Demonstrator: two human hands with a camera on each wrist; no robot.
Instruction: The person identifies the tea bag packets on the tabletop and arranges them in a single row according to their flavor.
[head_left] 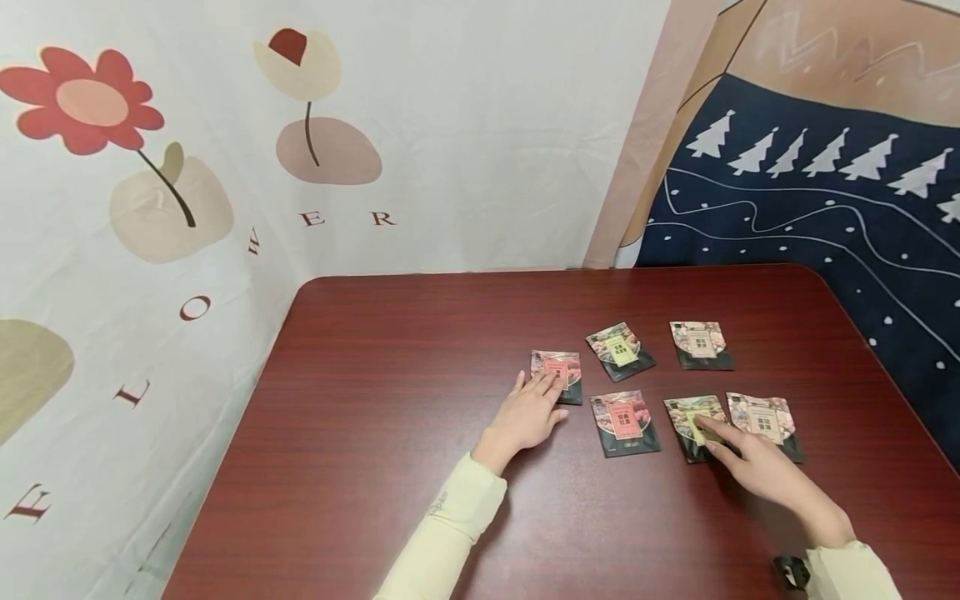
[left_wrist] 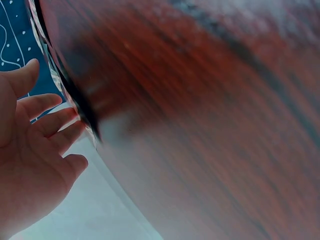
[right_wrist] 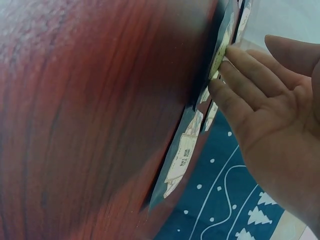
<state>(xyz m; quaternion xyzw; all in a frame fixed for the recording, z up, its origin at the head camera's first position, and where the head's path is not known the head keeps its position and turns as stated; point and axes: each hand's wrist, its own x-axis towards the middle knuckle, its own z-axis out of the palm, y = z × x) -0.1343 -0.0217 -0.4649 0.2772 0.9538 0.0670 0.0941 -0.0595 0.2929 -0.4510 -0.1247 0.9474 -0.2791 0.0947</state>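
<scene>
My left hand (head_left: pixel 527 414) rests its straight fingers on a small flat packet with a red label (head_left: pixel 572 387), at the left of the group. The left wrist view shows the same fingers touching the packet's edge. On the right, the fingers of my right hand (head_left: pixel 765 467) touch a packet with a yellow-green label (head_left: pixel 682 415). Beside it, partly under that hand in the head view, lies a packet with a cream label (head_left: pixel 763 421). Seen from the right wrist, the fingertips (right_wrist: pixel 231 52) meet the yellow-green label, and the cream-labelled packet (right_wrist: pixel 181 157) lies nearer the camera.
Between the hands lies another red-labelled packet (head_left: pixel 626 423). Farther back are a second yellow-green packet (head_left: pixel 621 351) and a second cream one (head_left: pixel 701 345). All lie on a dark red wooden table (head_left: pixel 360 433). A flower-print cloth (head_left: pixel 480 150) and a navy tree-print cloth (head_left: pixel 795 208) hang behind.
</scene>
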